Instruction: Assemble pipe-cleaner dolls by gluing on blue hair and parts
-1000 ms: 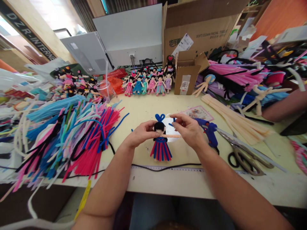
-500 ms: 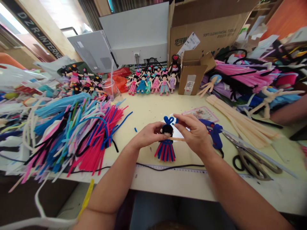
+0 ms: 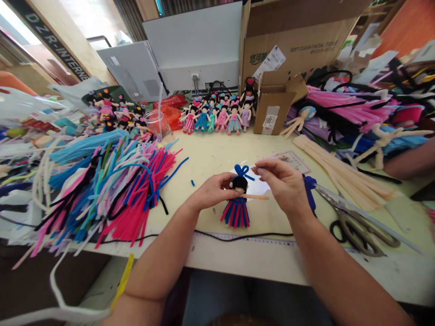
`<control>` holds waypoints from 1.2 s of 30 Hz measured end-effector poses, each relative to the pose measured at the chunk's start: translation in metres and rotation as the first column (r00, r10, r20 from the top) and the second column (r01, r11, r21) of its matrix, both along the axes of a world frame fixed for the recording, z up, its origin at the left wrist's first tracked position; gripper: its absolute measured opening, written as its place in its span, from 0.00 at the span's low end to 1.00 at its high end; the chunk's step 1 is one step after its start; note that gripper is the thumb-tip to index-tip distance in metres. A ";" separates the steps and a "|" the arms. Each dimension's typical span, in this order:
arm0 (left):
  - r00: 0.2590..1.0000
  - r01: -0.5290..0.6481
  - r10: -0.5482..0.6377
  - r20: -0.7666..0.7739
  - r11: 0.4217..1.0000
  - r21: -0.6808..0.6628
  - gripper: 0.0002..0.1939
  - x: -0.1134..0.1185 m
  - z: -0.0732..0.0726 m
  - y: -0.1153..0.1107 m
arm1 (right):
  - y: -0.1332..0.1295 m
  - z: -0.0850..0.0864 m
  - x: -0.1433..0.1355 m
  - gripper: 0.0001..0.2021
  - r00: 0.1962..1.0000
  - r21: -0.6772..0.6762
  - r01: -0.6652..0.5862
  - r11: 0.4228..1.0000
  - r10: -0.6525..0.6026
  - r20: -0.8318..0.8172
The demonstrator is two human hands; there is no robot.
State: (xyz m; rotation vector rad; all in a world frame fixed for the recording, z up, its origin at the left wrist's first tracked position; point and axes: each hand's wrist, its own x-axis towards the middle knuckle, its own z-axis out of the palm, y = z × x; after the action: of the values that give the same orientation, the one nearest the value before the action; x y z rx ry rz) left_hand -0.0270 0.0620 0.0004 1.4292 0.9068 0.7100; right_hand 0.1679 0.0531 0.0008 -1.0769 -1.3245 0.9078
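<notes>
A pipe-cleaner doll point(image 3: 235, 213) with black hair and a blue-and-pink striped skirt stands upright in front of me. My left hand point(image 3: 215, 189) grips it around the head and neck from the left. On its head is a looped blue bow point(image 3: 242, 170) with a loose end pointing right. One beige arm point(image 3: 258, 197) of the doll sticks out to the right. My right hand point(image 3: 284, 184) is closed in a pinch just right of the bow, with a small bit of blue pipe cleaner point(image 3: 257, 169) at the fingertips. Whether that bit joins the bow is unclear.
A blue glue gun point(image 3: 309, 192) lies partly behind my right wrist, beside scissors point(image 3: 362, 231). Beige pipe cleaners point(image 3: 343, 174) lie to the right, a pile of coloured ones point(image 3: 129, 194) to the left. Finished dolls point(image 3: 217, 115) and a small carton point(image 3: 272, 111) stand behind. Another person's arm point(image 3: 413, 156) shows far right.
My right hand has moved slightly right, away from the bow, and the bow's loose end now shows. The doll has shifted slightly right in my left hand.
</notes>
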 end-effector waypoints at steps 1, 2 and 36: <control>1.000 0.001 -0.001 -0.011 1.000 0.010 0.22 0.000 0.000 0.000 | 0.000 0.000 0.001 0.05 1.000 0.001 -0.003 1.000 0.003 -0.001; 1.000 0.003 -0.003 -0.018 1.000 0.018 0.22 0.001 0.000 0.000 | 0.001 0.000 0.001 0.05 1.000 -0.001 -0.008 1.000 0.008 -0.002; 0.984 0.082 -0.050 -0.172 0.979 0.184 0.19 0.008 0.003 -0.007 | -0.002 0.020 0.014 0.10 0.952 -0.063 -0.050 0.997 0.067 0.298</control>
State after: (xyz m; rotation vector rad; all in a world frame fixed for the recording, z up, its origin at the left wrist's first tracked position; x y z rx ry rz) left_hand -0.0191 0.0546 0.0030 1.7019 0.9344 0.6476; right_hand 0.1815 0.0508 0.0208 -1.2611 -1.5961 0.8509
